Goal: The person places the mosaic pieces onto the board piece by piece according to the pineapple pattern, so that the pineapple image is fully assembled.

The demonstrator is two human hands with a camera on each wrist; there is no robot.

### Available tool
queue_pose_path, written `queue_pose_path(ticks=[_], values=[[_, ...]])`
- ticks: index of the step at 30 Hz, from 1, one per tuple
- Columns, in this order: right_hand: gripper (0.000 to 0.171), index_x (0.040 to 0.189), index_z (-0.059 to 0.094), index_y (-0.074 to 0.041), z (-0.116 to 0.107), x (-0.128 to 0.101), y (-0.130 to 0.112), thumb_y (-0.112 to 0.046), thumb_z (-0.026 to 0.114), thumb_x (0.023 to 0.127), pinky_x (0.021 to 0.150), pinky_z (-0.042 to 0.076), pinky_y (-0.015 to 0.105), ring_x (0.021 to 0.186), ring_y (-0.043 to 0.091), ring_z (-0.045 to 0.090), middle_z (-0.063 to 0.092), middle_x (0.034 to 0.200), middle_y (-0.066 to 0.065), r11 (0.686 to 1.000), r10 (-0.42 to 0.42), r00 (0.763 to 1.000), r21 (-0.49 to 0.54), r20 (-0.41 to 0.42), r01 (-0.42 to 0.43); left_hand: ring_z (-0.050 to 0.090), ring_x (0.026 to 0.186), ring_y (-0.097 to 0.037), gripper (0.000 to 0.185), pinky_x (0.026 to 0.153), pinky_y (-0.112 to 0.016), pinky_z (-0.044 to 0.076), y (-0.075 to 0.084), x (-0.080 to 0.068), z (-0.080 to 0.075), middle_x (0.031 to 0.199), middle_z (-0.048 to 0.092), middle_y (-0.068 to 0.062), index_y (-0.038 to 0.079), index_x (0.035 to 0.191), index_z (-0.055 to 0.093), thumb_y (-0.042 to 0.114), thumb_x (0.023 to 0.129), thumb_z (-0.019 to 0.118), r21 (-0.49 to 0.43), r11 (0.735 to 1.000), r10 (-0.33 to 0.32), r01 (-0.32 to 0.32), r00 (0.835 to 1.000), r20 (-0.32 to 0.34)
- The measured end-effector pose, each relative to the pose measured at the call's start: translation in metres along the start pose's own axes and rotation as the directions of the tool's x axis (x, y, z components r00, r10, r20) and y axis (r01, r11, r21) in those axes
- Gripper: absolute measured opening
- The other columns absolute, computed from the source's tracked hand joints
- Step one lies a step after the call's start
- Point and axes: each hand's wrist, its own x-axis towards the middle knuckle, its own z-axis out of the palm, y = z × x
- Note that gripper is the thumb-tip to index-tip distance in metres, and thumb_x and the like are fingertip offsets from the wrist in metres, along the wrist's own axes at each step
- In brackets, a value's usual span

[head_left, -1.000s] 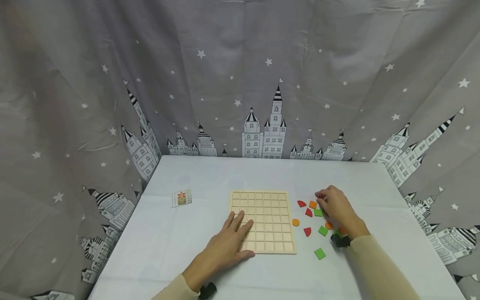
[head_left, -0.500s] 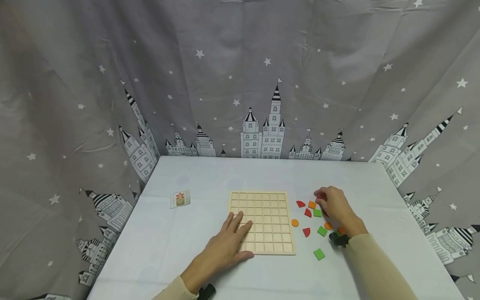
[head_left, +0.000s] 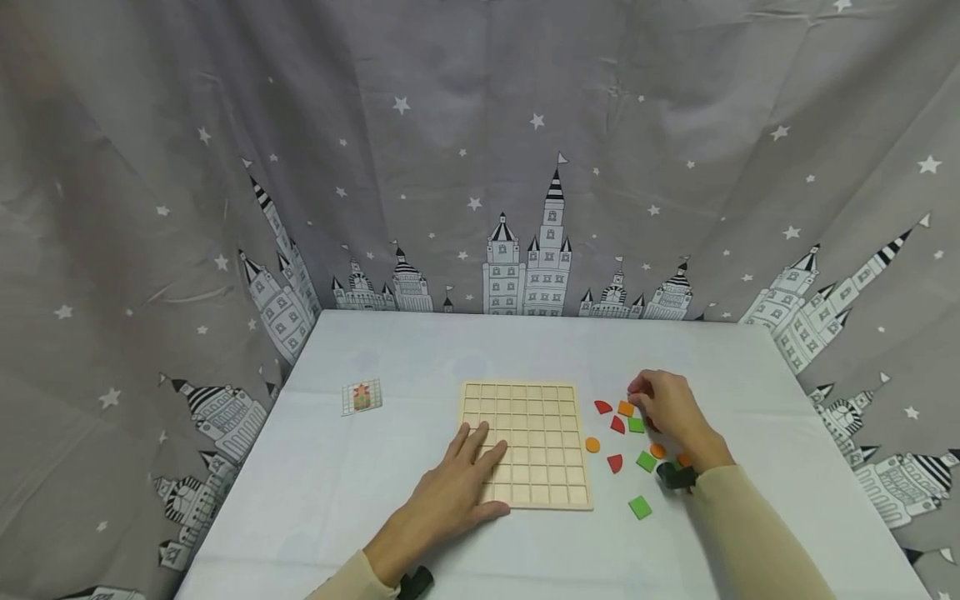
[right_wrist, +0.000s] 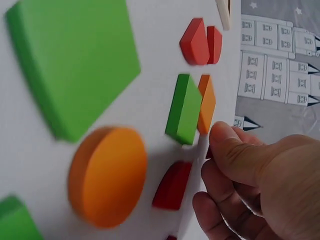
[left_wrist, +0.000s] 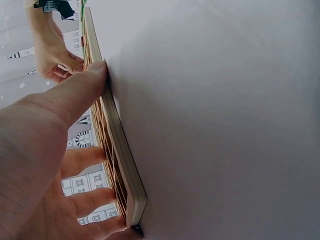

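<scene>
My left hand [head_left: 453, 492] rests with spread fingers on the left part of a pale wooden grid board [head_left: 543, 450]. In the left wrist view its thumb [left_wrist: 82, 92] touches the board's near edge. To the right of the board, my right hand [head_left: 675, 408] pinches a small red piece [right_wrist: 209, 153] between thumb and fingers; most of that piece is hidden. Close by its fingertips lie an orange square [head_left: 626, 408] and a green square [head_left: 636, 425]. Another red piece [right_wrist: 173, 186] lies under the hand in the right wrist view.
Red quarter-circle pieces [head_left: 615, 463], orange discs [head_left: 592, 445] and further green squares [head_left: 640, 507] lie scattered between board and right forearm. A small gridded picture card [head_left: 362, 397] lies at the table's far left. Behind the white table [head_left: 420, 350] hangs a grey curtain [head_left: 450, 125].
My right hand's fingertips have shifted slightly, staying just beside the orange square. The left hand and the board have kept their places.
</scene>
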Motion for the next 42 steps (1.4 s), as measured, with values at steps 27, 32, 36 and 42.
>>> queue_pose_path(ticks=[27,32,36,42], values=[[0.010,0.114,0.087,-0.003,0.045,0.018,-0.089,-0.007,0.087,0.104,0.092,0.070,0.046,0.095,0.022,0.083,0.086,0.110,0.011,0.953,-0.248,0.965,0.159,-0.084,0.259,0.026,0.175,-0.063,0.103,0.094,-0.084,0.063,-0.005,-0.001,-0.007,0.190,0.027,-0.032,0.008,0.175,0.052,0.057,0.096,0.094,-0.068,0.995,-0.070,0.071,0.997,0.010],[0.008,0.112,0.089,-0.006,0.062,0.019,-0.107,-0.009,0.085,0.106,0.089,0.069,0.042,0.094,0.018,0.082,0.086,0.110,0.008,0.945,-0.286,0.958,0.155,-0.034,0.288,0.028,0.174,-0.064,0.102,0.093,-0.083,0.064,-0.004,-0.002,-0.005,0.187,0.032,-0.032,0.009,0.174,0.054,0.057,0.094,0.096,-0.064,0.995,-0.080,0.080,0.997,0.003],[0.006,0.110,0.089,-0.006,0.075,0.022,-0.120,-0.009,0.085,0.106,0.088,0.066,0.038,0.093,0.015,0.078,0.088,0.107,0.007,0.933,-0.340,0.940,0.120,-0.016,0.340,0.029,0.174,-0.063,0.102,0.093,-0.080,0.065,-0.002,-0.004,-0.005,0.186,0.035,-0.032,0.009,0.174,0.054,0.058,0.094,0.096,-0.052,0.995,-0.085,0.085,0.996,0.010],[0.005,0.107,0.087,-0.006,0.089,0.027,-0.133,-0.010,0.088,0.105,0.086,0.064,0.036,0.087,0.011,0.074,0.087,0.098,0.004,0.928,-0.358,0.934,0.108,-0.009,0.356,0.029,0.174,-0.063,0.102,0.092,-0.079,0.066,-0.001,-0.004,-0.005,0.186,0.035,-0.032,0.010,0.174,0.054,0.059,0.095,0.095,-0.050,0.995,-0.085,0.085,0.996,0.010]])
